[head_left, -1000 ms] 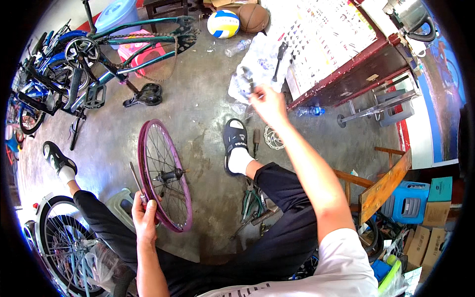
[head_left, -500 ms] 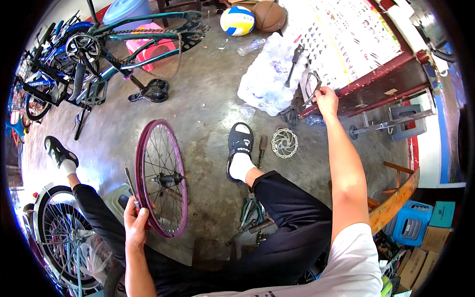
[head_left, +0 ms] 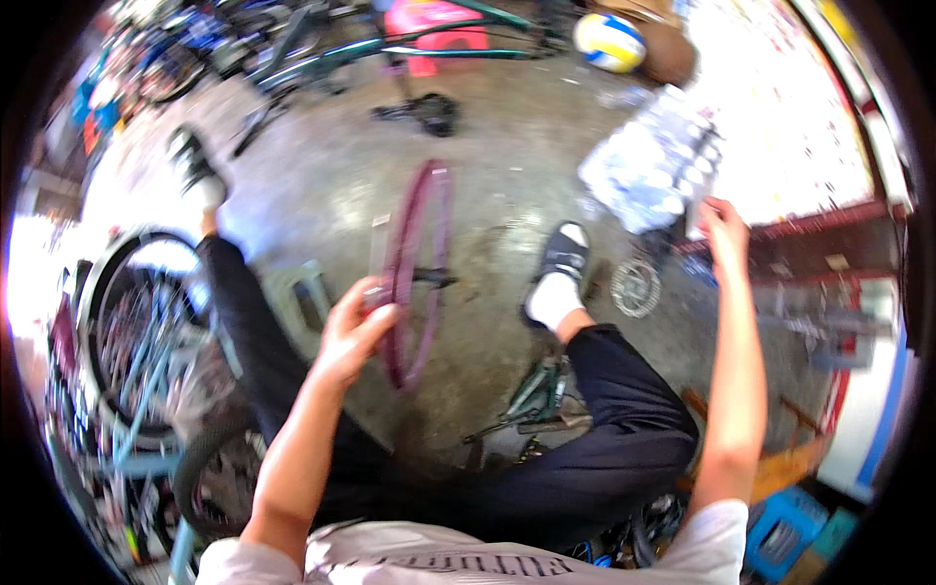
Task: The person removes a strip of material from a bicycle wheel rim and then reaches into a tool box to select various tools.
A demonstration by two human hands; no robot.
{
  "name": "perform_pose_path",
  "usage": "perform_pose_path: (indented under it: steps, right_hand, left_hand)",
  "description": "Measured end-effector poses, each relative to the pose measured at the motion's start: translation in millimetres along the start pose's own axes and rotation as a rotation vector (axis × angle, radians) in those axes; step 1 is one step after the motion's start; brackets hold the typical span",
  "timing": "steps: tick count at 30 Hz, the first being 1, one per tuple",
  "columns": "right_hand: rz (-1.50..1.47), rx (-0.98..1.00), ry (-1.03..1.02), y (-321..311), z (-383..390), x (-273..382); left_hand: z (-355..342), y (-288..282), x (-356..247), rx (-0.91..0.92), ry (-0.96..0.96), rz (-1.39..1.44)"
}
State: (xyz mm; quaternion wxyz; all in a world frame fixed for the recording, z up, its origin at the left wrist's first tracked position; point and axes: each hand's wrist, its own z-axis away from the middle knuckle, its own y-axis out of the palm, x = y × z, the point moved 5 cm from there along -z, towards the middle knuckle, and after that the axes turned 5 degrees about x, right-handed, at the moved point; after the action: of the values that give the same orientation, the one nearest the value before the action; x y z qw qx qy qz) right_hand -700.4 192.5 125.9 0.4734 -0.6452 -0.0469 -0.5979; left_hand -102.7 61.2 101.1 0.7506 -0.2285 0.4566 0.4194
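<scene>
Maroon bicycle wheel [head_left: 414, 273] stands upright on bare concrete floor [head_left: 322, 185]; left hand [head_left: 351, 331] pinches its rim. Right hand [head_left: 723, 229] reaches the red worktop's [head_left: 829, 219] edge, its grip unclear.

Wheel [head_left: 414, 273] stands at centre; ball [head_left: 609, 41] at one o'clock, sprocket [head_left: 636, 288] at three, second wheel [head_left: 146, 322] at nine, bicycle [head_left: 390, 39] at twelve.

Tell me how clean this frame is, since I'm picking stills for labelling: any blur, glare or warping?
Head view: motion-blurred throughout; left hand on the purple wheel rim is soft; tabletop beyond the right hand is blown out white; fisheye bends edges, corners black.
</scene>
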Motion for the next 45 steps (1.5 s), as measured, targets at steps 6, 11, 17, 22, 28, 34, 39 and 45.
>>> perform_pose_path:
  steps: [6, 11, 17, 22, 28, 34, 39, 45]
  right_hand:
    - [-0.055, 0.407, -0.254, 116, 143, 145]
    - [-0.061, 0.534, -0.361, 234, 262, 171]
    - [0.308, 0.212, -0.48, 282, 297, 148]
    - [0.009, 0.142, -0.502, 289, 282, 151]
    - [0.031, 0.225, -0.431, 296, 263, 169]
    - [0.346, 0.178, -0.439, 298, 249, 189]
    - [0.408, 0.148, -0.492, 305, 234, 190]
    - [0.272, 0.146, -0.401, 317, 224, 192]
  left_hand:
    - [6, 28, -7, 0.037, 0.097, 0.237]
    - [6, 47, 1, 0.05, 0.162, 0.274]
    - [14, 9, 43, -0.077, 0.036, 0.315]
    - [-11, -50, 107, -0.175, -0.088, -0.194]
    - [-30, -61, 85, -0.089, 0.01, -0.377]
    - [-41, -69, 83, 0.056, -0.042, -0.482]
    - [-49, -76, 74, 0.074, -0.014, -0.531]
    - [-45, -90, 50, -0.167, 0.258, -0.277]
